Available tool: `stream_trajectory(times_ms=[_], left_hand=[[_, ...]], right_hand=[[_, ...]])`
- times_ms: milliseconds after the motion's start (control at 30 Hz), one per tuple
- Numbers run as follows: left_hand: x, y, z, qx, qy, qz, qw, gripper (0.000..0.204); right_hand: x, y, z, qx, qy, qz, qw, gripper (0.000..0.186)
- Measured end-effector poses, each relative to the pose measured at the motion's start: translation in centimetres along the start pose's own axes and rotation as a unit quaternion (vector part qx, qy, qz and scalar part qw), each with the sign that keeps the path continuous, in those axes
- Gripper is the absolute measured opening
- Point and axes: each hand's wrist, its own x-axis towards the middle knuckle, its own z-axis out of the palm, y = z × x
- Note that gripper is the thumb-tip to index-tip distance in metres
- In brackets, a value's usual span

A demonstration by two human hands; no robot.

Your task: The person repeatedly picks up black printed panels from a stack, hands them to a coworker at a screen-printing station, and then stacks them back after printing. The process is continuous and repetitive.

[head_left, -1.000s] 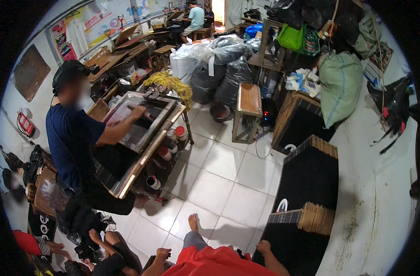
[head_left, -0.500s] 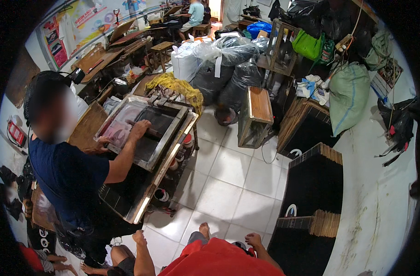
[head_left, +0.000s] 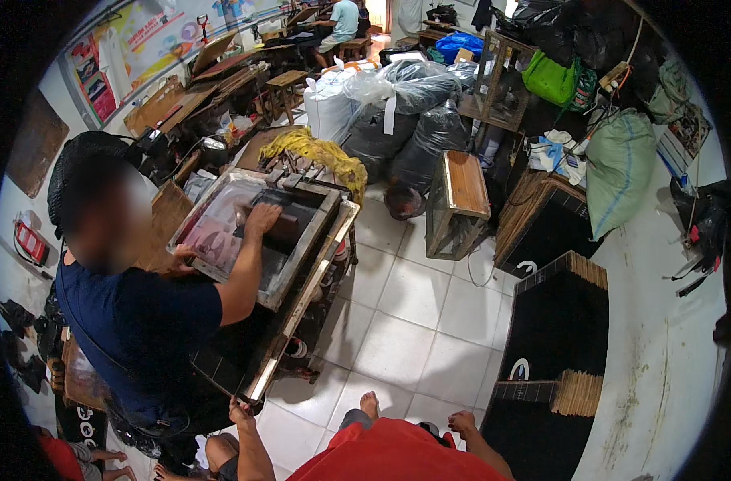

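My left hand [head_left: 239, 412] is at the near corner of the printing table, its fingers closed on the corner of a black board [head_left: 221, 367] marked with thin white lines. My right hand [head_left: 463, 422] hangs low beside my red shirt, fingers loosely apart, holding nothing. On the table lies a framed printing screen [head_left: 305, 255]. A co-worker in a dark blue shirt has one hand [head_left: 263, 218] on a tool over its mesh, mostly covered by the fingers, and the other hand [head_left: 183, 258] at the frame's left edge.
Stacks of black-topped boards [head_left: 554, 329] line the right wall. A wooden-topped case [head_left: 466, 180] stands on the tiled floor near full plastic bags [head_left: 418, 120]. A yellow cloth [head_left: 317, 156] covers the table's far end. Another person [head_left: 341, 24] sits at the back.
My left hand has come up to the board's corner from just off the table. The co-worker's hand has moved slightly away across the screen. The view has shifted a little.
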Motion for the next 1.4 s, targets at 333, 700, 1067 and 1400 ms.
stream_trajectory(times_ms=[333,700,1067,1400], left_hand=[[-1.2,-0.1,1.4,0.042,0.101,0.026,0.994,0.029],[-3.1,1.4,2.1,0.077,0.107,0.050,0.990,0.016],[-12.8,10.2,6.5,0.118,0.041,0.095,0.988,0.025],[-18.6,9.8,6.2,0.260,0.058,0.198,0.943,0.022]], right_hand=[[0.6,-1.5,1.5,-0.005,-0.011,-0.020,1.000,0.020],[1.4,-6.1,5.4,-0.197,-0.011,-0.154,0.968,0.024],[-8.7,-34.8,42.4,0.311,-0.470,-0.002,0.826,0.077],[-9.3,-36.6,39.0,0.359,-0.543,-0.050,0.758,0.035]])
